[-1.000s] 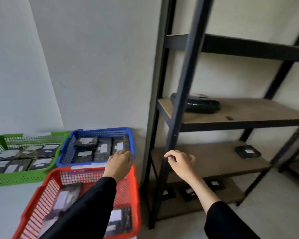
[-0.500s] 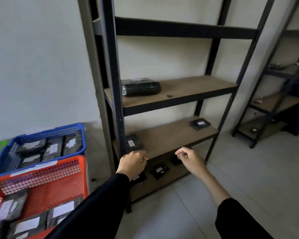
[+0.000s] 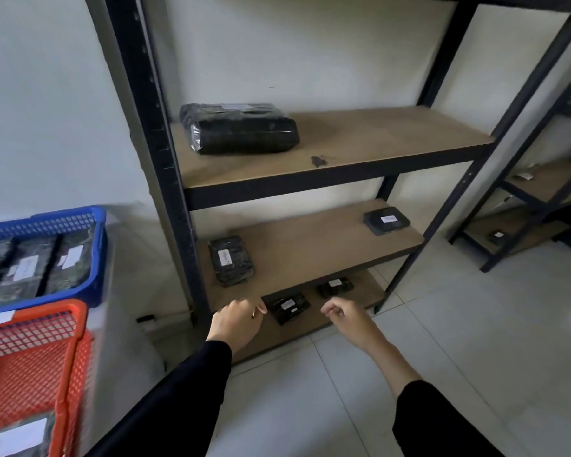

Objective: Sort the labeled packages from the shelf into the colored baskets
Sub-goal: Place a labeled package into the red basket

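Both hands [image 3: 238,319] lower (empty) toward shelf [image 3: 310,258].

1. A pale wall [image 3: 277,54] stands behind everything and fills the upper part of the view.
2. A floor of light tiles [image 3: 475,341] covers the lower right, with a bright glare spot near its right edge.
3. A second dark metal rack [image 3: 538,196] stands at the right edge, its wooden boards holding a few small dark items, too small to identify.

white labels on black packages [image 3: 232,260] — print too blurred to read
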